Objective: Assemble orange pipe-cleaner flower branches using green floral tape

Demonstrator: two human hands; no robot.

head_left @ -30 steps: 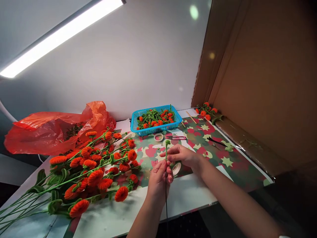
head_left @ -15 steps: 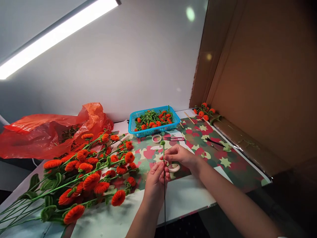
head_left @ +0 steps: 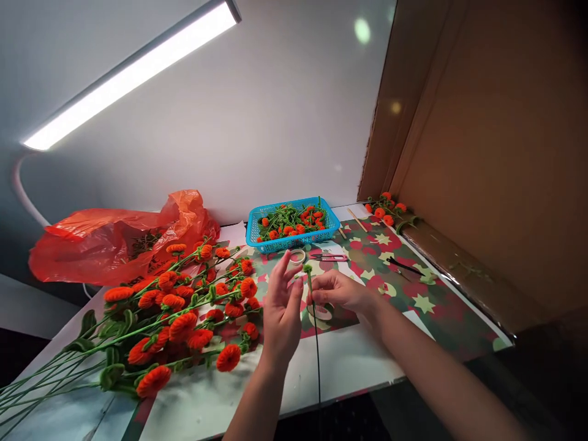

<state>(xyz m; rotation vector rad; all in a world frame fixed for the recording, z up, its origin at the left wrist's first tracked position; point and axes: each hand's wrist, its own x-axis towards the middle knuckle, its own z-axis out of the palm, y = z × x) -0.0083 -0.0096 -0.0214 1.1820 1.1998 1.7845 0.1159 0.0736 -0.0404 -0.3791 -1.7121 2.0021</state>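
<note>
Green stem (head_left: 318, 355), topped by a small fuzzy green bud (head_left: 307, 268), stands nearly upright between the two hands, over the near part of the worktop (head_left: 206, 392). The right hand (head_left: 337, 291) pinches it just below the bud between thumb and forefinger. The left hand (head_left: 283, 306) is spread beside it, fingers raised and thumb apart; whether the thumb touches the stem I cannot tell. The stem's lower end runs past the worktop's edge and fades into the dark. A pale tape roll (head_left: 321, 312) shows only partly behind the stem and below the right hand; a second ring-shaped roll (head_left: 297, 257) is partly covered by the left fingers. Pink-handled snips (head_left: 329, 258) lie beyond the bud, before a blue basket (head_left: 275, 246) of orange flowers and greenery. To the left, a large bunch of orange flowers (head_left: 184, 327) crowds the worktop, its stems cut off by the picture's edge, with a red plastic bag (head_left: 92, 245) behind. Black tweezers (head_left: 404, 265) lie to the right.
</note>
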